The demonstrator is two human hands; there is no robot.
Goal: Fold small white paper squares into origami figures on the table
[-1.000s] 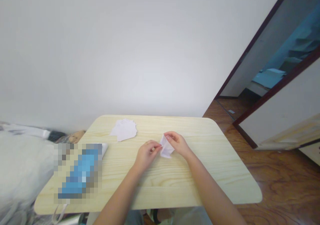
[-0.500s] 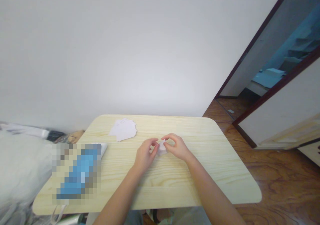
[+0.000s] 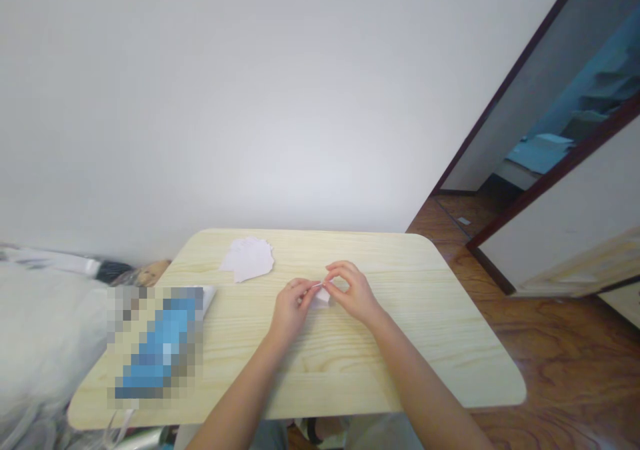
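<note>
Between my two hands is a small white piece of paper (image 3: 323,296), held just over the middle of the table. My left hand (image 3: 293,309) pinches its left side between thumb and fingers. From the right, my right hand (image 3: 354,293) pinches the upper edge, its thumb and forefinger forming a loop. The fingertips of both hands are close together and cover part of the paper. Farther back on the left lies a loose pile of white paper pieces (image 3: 249,259), apart from both hands.
The light wooden table (image 3: 400,363) has rounded corners and stands against a white wall (image 3: 300,103). On its left side lies a blurred-out blue item (image 3: 167,337). White fluffy bedding (image 3: 45,337) is beyond the left edge; a doorway and wooden floor (image 3: 560,343) are at right.
My fingertips have drawn closer together at the paper's upper edge. Less of the paper shows now, and it is tilted or folded differently. The pile stays put.
</note>
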